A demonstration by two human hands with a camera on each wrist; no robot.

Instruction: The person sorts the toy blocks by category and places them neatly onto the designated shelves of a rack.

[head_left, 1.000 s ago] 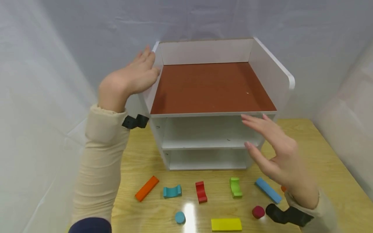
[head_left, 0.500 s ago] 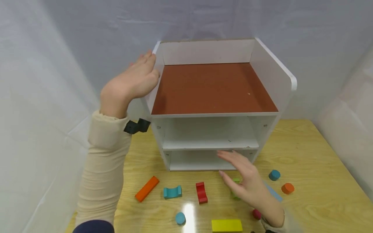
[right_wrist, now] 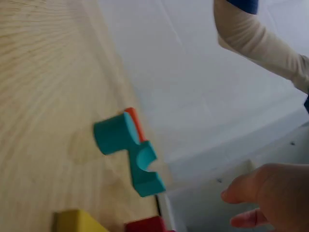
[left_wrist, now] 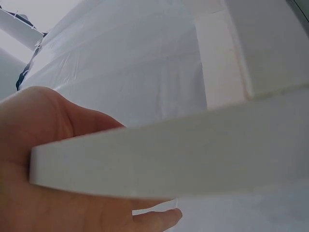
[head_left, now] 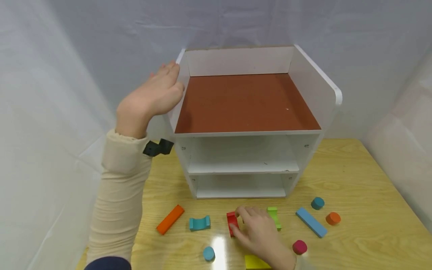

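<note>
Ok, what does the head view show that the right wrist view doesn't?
Only the head view shows the left hand holding the white shelf unit's left wall, plus the green arch block, blue bar and maroon cylinder. Only the right wrist view shows the teal arch block's underside. Both show the right hand at the red arch block.

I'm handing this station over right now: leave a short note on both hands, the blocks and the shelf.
Left hand: holds the shelf by its left wall.
Right hand: fingers curled on the red block, which lies on the table.
Done: nothing; all three shelf levels are bare.
Left: every block is on the table: orange bar, teal arch, green arch, blue bar, yellow block and four cylinders.
</note>
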